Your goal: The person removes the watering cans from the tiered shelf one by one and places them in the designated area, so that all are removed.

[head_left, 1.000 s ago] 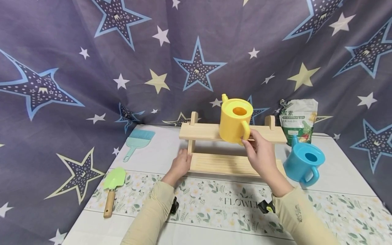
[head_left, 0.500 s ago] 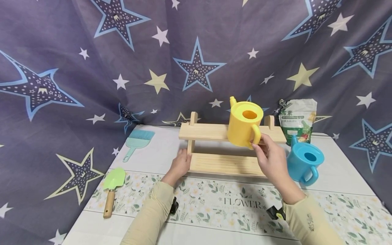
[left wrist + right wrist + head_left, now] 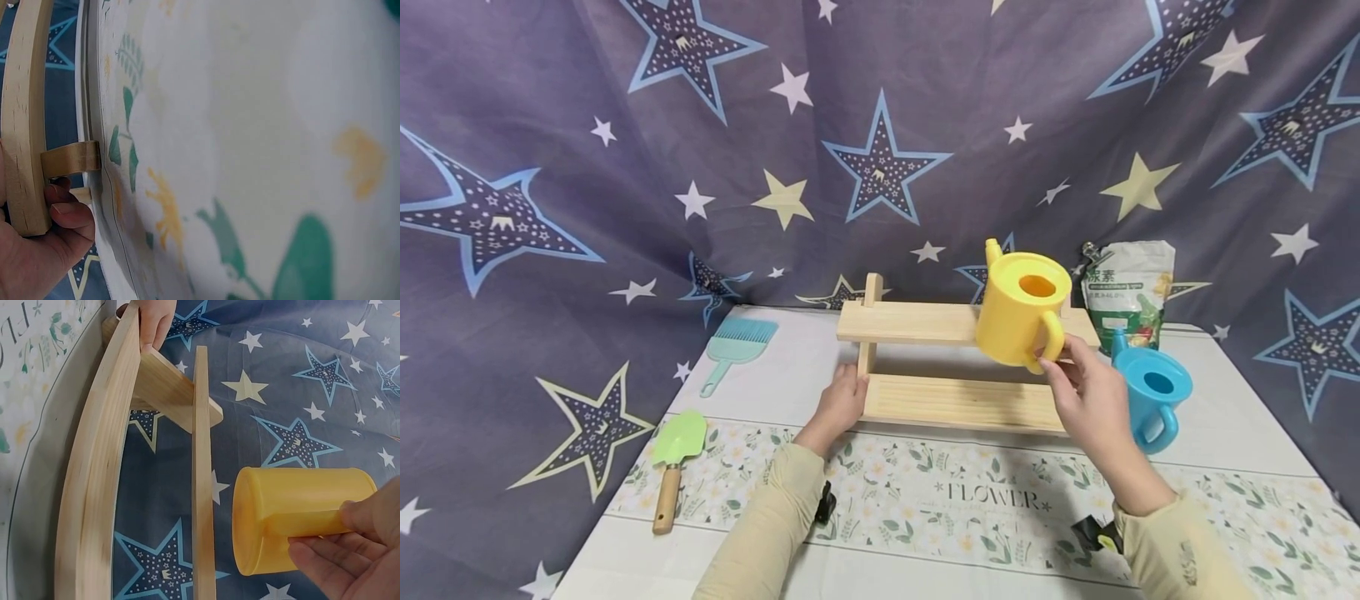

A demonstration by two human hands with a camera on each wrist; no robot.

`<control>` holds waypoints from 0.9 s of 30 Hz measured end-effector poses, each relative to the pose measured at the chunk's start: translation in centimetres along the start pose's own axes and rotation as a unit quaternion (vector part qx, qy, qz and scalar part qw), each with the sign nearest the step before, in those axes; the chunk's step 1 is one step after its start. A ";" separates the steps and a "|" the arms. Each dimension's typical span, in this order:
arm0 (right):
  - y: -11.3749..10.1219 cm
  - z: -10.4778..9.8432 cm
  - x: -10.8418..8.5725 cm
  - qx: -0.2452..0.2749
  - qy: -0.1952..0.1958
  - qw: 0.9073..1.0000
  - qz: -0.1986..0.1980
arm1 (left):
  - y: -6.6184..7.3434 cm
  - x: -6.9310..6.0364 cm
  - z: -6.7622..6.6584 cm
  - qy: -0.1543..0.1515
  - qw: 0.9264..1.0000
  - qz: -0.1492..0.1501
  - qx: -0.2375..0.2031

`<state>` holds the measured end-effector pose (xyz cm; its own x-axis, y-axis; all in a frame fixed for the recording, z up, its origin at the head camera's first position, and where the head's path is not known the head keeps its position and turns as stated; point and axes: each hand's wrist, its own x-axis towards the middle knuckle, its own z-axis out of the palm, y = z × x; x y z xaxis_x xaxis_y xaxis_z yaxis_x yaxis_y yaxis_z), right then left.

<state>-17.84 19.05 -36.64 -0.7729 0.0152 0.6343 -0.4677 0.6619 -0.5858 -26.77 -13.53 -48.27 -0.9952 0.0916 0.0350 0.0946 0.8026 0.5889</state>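
Observation:
My right hand (image 3: pixel 1096 400) holds a yellow watering can (image 3: pixel 1013 312) by the lower part of its handle. In the head view the can overlaps the right part of the upper board (image 3: pixel 910 323) of a two-tier wooden shelf; the right wrist view shows a gap between can (image 3: pixel 300 494) and board (image 3: pixel 203 462). The can is upright, spout away from me. With curled fingers, my left hand (image 3: pixel 841 404) grips the left end of the lower board (image 3: pixel 955 402). In the left wrist view its fingertips (image 3: pixel 72 215) wrap under the wood.
A blue watering can (image 3: pixel 1157 367), partly behind my right hand, stands right of the shelf. Behind it is a white-and-green bag (image 3: pixel 1127 287). At left lie a teal brush-like tool (image 3: pixel 737 343) and a green trowel (image 3: pixel 679 442). A starry curtain (image 3: pixel 715 150) hangs behind.
The yellow watering can has moved right and slightly down with my right hand, from near the middle of the upper board towards its right end. My left hand stays on the shelf.

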 end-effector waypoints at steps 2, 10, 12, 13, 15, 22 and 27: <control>0.1 -0.2 -0.2 0.002 0.000 1.000 0.001 | 0.0 0.0 0.0 0.001 1.000 0.001 0.000; 0.5 -1.2 -0.9 0.005 0.013 1.000 0.017 | 0.0 -0.1 0.0 -0.001 1.000 -0.001 0.001; 0.7 -1.5 -1.0 -0.003 0.019 1.000 0.020 | 0.0 -0.1 0.0 -0.001 1.000 -0.002 0.000; 0.7 -1.7 -1.1 -0.007 0.021 1.000 0.021 | 0.0 -0.1 0.0 -0.001 1.000 -0.001 0.000; 0.9 -1.9 -1.3 -0.017 0.027 0.999 0.023 | 0.0 0.0 0.0 0.002 1.000 0.001 0.002; 1.4 -2.8 -1.8 -0.023 0.034 0.999 0.031 | -0.1 0.0 -0.1 0.002 1.000 0.004 0.004; 1.7 -3.5 -2.1 -0.043 0.048 0.998 0.029 | 0.0 0.0 -0.1 0.002 1.000 0.004 0.005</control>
<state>-15.46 22.81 -37.21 -0.7513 0.1237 0.6482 -0.3817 0.7198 -0.5798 -26.74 -13.60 -48.18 -0.9944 0.0965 0.0426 0.1033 0.8079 0.5802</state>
